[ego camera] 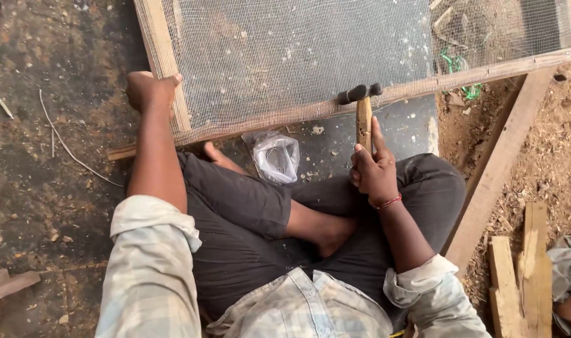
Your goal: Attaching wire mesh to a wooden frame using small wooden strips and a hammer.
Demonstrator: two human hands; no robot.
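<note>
On dark stained floor (41, 188), sawdust-strewn ground (557, 150) at right

Rough pale wood on the frame (163, 62), stretched with fine dull metal mesh (298, 50). Hammer (362, 109): dark matt metal head, worn wooden handle. Glossy crinkled clear plastic bag (277, 155). Rough wooden planks (523, 269) at right.

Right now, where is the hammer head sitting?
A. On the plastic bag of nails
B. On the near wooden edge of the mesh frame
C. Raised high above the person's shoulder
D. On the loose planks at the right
B: the right hand grips the hammer by its wooden handle, and the dark head rests at the near rail of the mesh frame, whose left corner the left hand grips.
</note>
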